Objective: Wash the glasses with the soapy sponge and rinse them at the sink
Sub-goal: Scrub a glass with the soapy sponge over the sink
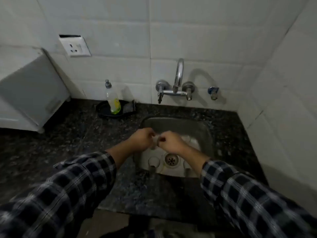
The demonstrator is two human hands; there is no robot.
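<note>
Two glasses (153, 161) in the sink (171, 124); left hand (142, 138) and right hand (171, 143), grips tight on a third glass (155, 143).

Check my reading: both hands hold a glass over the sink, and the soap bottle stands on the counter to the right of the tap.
One thing is wrong: the soap bottle stands left of the tap, not right, as the head view shows. The rest holds: the left hand and right hand hold a glass over the sink, and the bottle is on the counter.
</note>
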